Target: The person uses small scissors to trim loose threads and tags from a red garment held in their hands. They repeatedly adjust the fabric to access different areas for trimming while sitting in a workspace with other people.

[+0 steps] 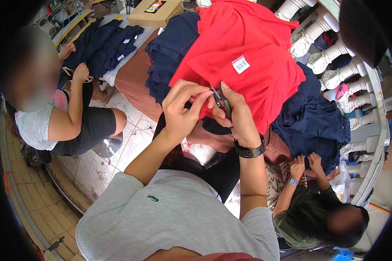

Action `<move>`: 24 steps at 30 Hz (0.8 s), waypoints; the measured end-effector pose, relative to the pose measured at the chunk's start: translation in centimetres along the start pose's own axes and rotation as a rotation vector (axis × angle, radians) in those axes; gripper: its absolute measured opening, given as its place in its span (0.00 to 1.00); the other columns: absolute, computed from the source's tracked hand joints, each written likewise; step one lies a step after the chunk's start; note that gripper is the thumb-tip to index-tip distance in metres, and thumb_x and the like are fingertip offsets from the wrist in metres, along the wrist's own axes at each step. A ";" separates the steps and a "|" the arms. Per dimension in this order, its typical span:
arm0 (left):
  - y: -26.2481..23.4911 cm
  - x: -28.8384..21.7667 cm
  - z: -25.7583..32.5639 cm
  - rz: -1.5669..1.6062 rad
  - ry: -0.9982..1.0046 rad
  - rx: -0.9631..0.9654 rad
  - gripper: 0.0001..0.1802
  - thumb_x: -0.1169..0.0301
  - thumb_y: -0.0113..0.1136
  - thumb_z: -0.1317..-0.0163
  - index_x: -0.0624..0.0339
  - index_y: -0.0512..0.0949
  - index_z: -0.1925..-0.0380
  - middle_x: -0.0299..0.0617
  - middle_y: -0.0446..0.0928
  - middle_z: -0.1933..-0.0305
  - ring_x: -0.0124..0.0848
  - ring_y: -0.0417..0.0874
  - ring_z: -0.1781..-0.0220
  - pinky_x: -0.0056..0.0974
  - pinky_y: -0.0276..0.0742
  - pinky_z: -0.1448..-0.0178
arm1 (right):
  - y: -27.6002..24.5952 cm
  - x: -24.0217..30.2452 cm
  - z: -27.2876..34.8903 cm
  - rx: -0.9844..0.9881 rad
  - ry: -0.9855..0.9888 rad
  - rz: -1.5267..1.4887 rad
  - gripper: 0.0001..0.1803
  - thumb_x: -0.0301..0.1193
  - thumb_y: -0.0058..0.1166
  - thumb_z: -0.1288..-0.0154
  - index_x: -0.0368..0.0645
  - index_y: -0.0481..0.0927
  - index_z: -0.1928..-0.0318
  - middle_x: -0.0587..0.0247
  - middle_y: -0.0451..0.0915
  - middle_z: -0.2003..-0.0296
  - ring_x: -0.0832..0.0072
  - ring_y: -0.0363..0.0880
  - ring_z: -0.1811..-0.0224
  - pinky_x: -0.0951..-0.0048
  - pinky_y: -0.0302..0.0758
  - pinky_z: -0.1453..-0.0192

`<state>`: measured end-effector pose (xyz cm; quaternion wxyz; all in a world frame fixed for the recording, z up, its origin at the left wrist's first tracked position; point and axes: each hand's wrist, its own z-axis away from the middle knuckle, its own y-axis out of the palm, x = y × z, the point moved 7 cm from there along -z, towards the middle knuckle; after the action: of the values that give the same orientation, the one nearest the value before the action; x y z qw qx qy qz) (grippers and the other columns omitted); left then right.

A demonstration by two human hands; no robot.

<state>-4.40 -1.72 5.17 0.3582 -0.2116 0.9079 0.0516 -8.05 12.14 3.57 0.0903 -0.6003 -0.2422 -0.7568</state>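
My right hand is closed around small dark-handled thread snips, whose blades point up toward my left fingertips. My left hand is closed in a pinch right beside the blades; what lies between the fingertips is too small to make out. Beneath and beyond both hands spreads a red garment with a white label on it. Some of its red cloth shows below my left fingers. The red garment lies over a pile of dark navy garments.
More navy garments lie at the right, where a co-worker's hands touch them. Another person's hands are by navy garments at the far left. A cardboard box sits at the back. White balusters line the right side.
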 end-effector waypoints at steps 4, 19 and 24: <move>0.2 0.1 -0.4 0.028 0.026 -0.010 0.04 0.80 0.68 0.40 0.65 0.85 0.64 0.43 0.83 0.63 0.30 0.84 0.67 0.32 0.79 0.62 | -0.1 0.4 0.1 -0.009 0.023 0.046 0.30 0.48 0.33 0.17 0.39 0.78 0.68 0.74 0.63 0.86 0.87 0.52 0.90 0.81 0.47 0.85; 0.1 1.2 -0.1 0.108 -0.054 0.008 0.04 0.80 0.69 0.41 0.65 0.85 0.65 0.43 0.85 0.64 0.28 0.83 0.65 0.31 0.75 0.62 | -0.9 -0.5 0.0 -0.006 0.046 -0.017 0.29 0.48 0.34 0.18 0.39 0.76 0.70 0.76 0.61 0.86 0.87 0.52 0.90 0.81 0.48 0.85; 0.2 0.9 -0.2 0.121 -0.056 0.025 0.04 0.80 0.70 0.40 0.64 0.85 0.65 0.43 0.84 0.65 0.28 0.82 0.66 0.31 0.75 0.62 | -0.8 -0.7 0.2 0.002 0.054 -0.018 0.29 0.48 0.35 0.18 0.39 0.77 0.70 0.75 0.61 0.86 0.87 0.52 0.90 0.81 0.47 0.86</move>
<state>-5.15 -1.91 4.73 0.3821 -0.1504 0.9093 0.0676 -8.09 12.82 2.74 0.0906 -0.5775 -0.2457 -0.7732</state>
